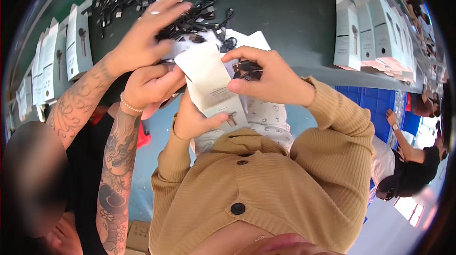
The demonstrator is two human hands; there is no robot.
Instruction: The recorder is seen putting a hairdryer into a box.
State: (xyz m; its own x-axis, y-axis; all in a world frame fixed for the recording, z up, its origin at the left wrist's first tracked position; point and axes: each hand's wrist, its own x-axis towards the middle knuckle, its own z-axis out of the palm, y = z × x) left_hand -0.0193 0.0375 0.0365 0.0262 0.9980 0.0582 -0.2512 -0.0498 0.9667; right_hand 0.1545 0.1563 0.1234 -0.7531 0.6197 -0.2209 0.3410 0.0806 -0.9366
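Observation:
A small white box (209,81) with its top flap raised is tilted in front of my chest, with my left hand (194,118) closed around its lower part. Between the thumb and fingers of my right hand (273,75) is a bundled black USB cable (247,67), close beside the box's upper edge. Whether the box holds anything inside cannot be made out. Just beyond the box, a heap of black cables (190,21) lies on the dark table (280,5), with white papers (256,40) under its near side.
At my left, a co-worker's tattooed arms reach in; one hand (145,34) is over the cables, the other (154,84) by my box. Boxes stand in rows at left (78,41) and right (349,34). More cables (126,0) lie far left. Blue crates (375,105) are at right.

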